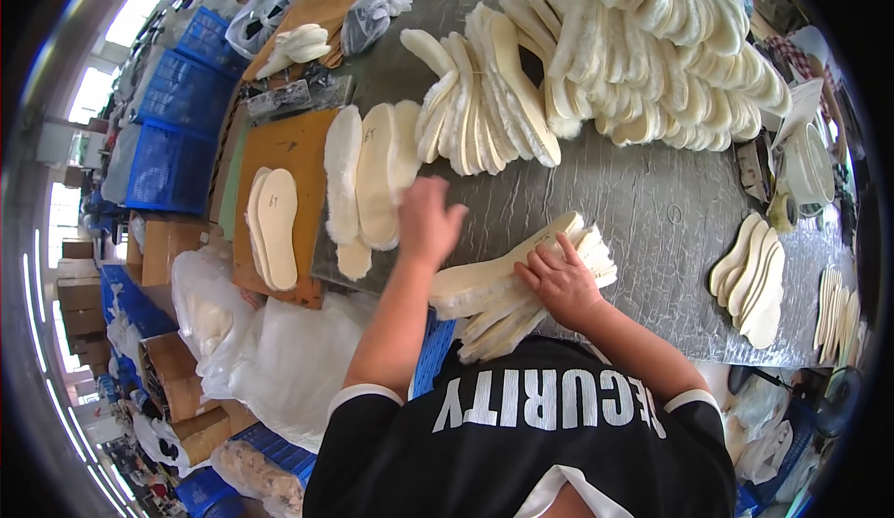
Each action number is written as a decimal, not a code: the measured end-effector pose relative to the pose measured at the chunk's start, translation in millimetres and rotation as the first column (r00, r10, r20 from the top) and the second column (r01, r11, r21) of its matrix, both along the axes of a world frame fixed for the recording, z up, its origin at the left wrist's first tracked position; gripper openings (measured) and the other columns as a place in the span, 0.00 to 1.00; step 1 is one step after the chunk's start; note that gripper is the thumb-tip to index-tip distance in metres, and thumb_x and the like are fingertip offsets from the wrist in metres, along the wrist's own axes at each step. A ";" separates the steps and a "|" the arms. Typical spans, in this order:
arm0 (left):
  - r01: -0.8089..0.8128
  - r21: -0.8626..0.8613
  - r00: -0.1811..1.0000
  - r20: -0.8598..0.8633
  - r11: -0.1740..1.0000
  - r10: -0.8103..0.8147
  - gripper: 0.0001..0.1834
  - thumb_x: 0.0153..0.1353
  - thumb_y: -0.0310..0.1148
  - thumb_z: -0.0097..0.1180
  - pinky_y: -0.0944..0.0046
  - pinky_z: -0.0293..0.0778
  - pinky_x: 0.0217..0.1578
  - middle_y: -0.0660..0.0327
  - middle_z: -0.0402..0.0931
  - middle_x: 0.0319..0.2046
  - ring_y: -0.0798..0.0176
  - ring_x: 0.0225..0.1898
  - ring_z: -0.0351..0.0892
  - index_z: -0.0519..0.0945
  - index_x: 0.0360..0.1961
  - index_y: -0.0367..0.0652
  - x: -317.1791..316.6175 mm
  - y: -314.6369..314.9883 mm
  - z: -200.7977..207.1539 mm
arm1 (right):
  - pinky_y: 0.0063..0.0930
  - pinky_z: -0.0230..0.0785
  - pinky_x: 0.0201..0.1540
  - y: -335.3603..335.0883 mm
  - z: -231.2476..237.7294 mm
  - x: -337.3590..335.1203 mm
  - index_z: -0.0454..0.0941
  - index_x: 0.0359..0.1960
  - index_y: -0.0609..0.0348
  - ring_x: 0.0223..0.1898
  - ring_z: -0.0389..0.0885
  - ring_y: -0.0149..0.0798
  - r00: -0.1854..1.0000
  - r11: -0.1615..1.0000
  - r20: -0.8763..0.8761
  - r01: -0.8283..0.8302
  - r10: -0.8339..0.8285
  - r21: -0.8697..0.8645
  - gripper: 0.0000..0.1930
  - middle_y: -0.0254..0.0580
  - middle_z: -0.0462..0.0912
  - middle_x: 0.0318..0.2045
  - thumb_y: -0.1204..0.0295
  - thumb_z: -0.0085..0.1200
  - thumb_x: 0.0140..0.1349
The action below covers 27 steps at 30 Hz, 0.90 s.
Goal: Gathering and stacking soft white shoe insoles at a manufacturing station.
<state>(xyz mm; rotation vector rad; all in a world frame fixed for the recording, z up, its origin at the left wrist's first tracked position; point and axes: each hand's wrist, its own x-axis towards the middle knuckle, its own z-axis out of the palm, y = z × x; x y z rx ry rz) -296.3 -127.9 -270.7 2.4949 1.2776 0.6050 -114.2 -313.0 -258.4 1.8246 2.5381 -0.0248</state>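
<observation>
My right hand rests over a fanned stack of cream fleece insoles, its fingers gripping the top one near the far end. The stack lies at the table's near edge, and its lower insoles stick out toward my body. My left hand is raised beside several flat fleece insoles, thumb apart from the fingers; it is slightly blurred and I see nothing held in it. Beyond it leans a row of fleece insoles. Left of it, a pair of plain insoles lies on a brown board.
A high heap of fleece insoles covers the far right of the grey table. More insoles lie at the right, beyond my right elbow. Blue crates stand off the left end, with white plastic bags below the edge.
</observation>
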 end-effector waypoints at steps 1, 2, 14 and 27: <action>-0.220 0.149 0.965 -0.114 0.964 0.237 0.27 0.50 0.36 0.65 0.52 0.67 0.52 0.49 0.73 0.47 0.46 0.49 0.71 0.73 0.51 0.39 -10.2 13.3 -2.0 | 0.48 0.40 0.70 3.0 6.1 -0.5 0.71 0.55 0.49 0.59 0.67 0.38 1.000 0.999 0.009 -0.021 0.021 -0.027 0.20 0.33 0.74 0.47 0.69 0.45 0.59; -0.406 0.318 0.859 -0.187 0.857 0.476 0.29 0.49 0.35 0.66 0.51 0.66 0.53 0.47 0.72 0.49 0.46 0.50 0.70 0.71 0.52 0.38 -22.6 25.5 -3.9 | 0.48 0.40 0.71 5.4 10.8 -1.4 0.73 0.53 0.48 0.58 0.68 0.38 0.999 0.998 0.016 -0.047 0.047 -0.050 0.19 0.33 0.74 0.46 0.69 0.46 0.58; 0.220 -0.146 0.923 0.351 0.964 -0.158 0.30 0.54 0.17 0.52 0.58 0.60 0.62 0.50 0.67 0.58 0.50 0.60 0.65 0.68 0.61 0.39 -54.5 -48.7 -2.4 | 0.44 0.44 0.70 4.3 9.3 0.8 0.75 0.48 0.46 0.58 0.67 0.39 0.997 0.998 -0.045 -0.069 0.069 0.007 0.16 0.36 0.74 0.46 0.68 0.48 0.57; -0.324 0.118 0.945 0.080 0.939 0.316 0.19 0.56 0.37 0.60 0.54 0.69 0.50 0.51 0.78 0.41 0.45 0.46 0.74 0.77 0.47 0.40 -77.4 55.0 -27.1 | 0.51 0.36 0.72 25.9 15.4 0.9 0.74 0.39 0.49 0.57 0.67 0.38 0.978 0.978 -0.023 -0.206 0.205 -0.032 0.10 0.32 0.73 0.45 0.69 0.49 0.54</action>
